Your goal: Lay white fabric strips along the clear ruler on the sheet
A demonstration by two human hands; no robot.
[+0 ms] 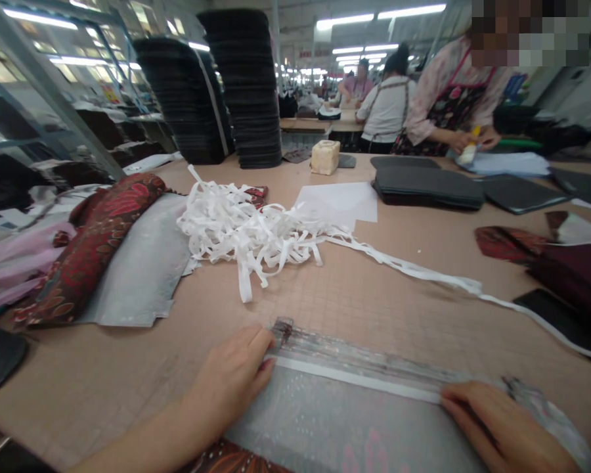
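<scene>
A grey backed fabric piece lies at the table's near edge, its patterned brown-red side showing below. A white strip runs along it just under its far edge. My left hand pinches the fabric's far left corner at the strip's left end. Fingers pressed together, my right hand is closed on the fabric at the strip's right end. Beyond them a tangled heap of white tape lies on the table, with a length of it trailing off to the right.
Rolled red patterned fabric lies left on the brown table. Tall black stacks stand at the back left. A cream block, white paper and black panels are further back. A person in an apron works across the table.
</scene>
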